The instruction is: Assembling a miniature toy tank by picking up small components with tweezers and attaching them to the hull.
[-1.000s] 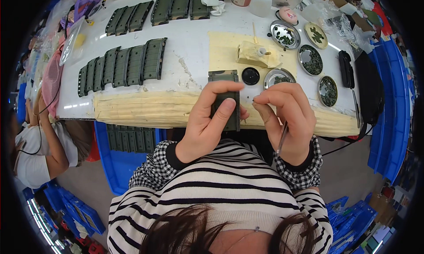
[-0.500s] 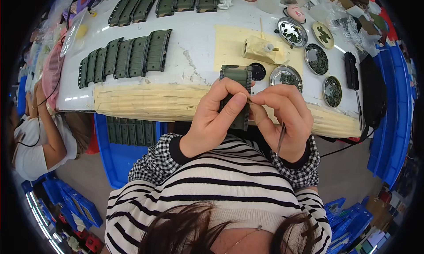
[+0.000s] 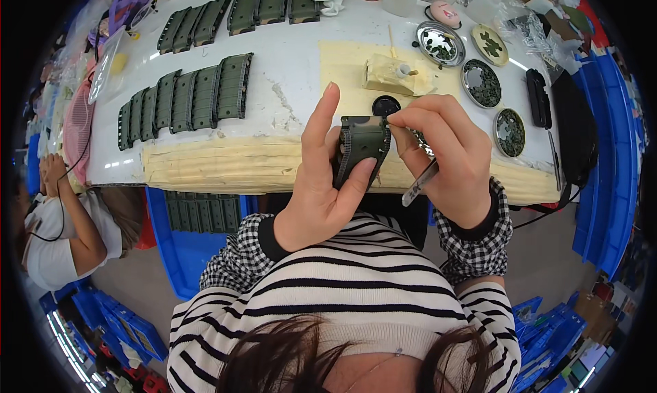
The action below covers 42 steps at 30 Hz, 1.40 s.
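My left hand (image 3: 316, 177) grips a dark green, slightly curved camouflage-patterned panel (image 3: 366, 145) with ridged sides, thumb on its face and index finger raised. The panel is tilted above the table's front edge. At its upper right corner, my right hand (image 3: 448, 157) pinches with thumb and index finger. Whatever is between those fingertips is too small to make out. A slim metal tool (image 3: 419, 184) lies across the same hand, its flat end sticking out toward me. Just beyond the panel sits a small round black dish (image 3: 387, 106), and a dish behind my right hand is mostly hidden.
Similar green panels (image 3: 183, 102) stand in rows at the left. Round dishes (image 3: 465, 76) of small green pieces are at the right, near a taped block (image 3: 383, 78). Tan padding (image 3: 226, 166) lines the front edge. A blue bin (image 3: 179, 259) with panels is below. Another person's hands (image 3: 52, 174) rest far left.
The panel has tipped, its face showing more. My left index finger has lifted off it. My right fingers have moved to its upper right corner, and the metal tool has swung outward.
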Tool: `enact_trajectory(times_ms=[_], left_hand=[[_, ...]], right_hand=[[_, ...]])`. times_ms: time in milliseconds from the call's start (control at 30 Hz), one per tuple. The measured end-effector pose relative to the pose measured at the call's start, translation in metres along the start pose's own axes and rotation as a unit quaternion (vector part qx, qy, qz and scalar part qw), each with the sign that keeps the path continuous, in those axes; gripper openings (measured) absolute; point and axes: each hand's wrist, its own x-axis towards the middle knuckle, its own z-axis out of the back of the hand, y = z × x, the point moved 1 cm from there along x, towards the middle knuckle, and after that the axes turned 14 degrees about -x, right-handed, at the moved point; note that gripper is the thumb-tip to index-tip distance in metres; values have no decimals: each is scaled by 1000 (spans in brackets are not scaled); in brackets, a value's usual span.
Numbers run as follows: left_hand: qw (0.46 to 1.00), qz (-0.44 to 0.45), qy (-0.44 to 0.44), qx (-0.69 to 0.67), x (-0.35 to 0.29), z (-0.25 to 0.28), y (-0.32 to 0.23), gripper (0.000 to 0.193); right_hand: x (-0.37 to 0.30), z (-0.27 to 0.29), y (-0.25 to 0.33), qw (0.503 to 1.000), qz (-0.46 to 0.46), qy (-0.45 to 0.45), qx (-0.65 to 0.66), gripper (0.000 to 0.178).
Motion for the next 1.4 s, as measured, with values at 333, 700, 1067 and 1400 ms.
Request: enact_trajectory(times_ms=[333,700,1067,1400], left_hand=[[996,-28,20,82,-2,0,2,81],[998,6,-15,54,-9,-1,8,80],[965,132,-64,-219,16,-6,-5,63],[976,115,-75,-171,16,-5,-7,66]], right_hand=[[-3,-1,1,992,72,-2,-108,25],[-17,-8,10,994,47,21,-95,34],[-72,65,-101,943,-282,-23,-175,12],[-68,72,-147,934,-261,186,-160,11]])
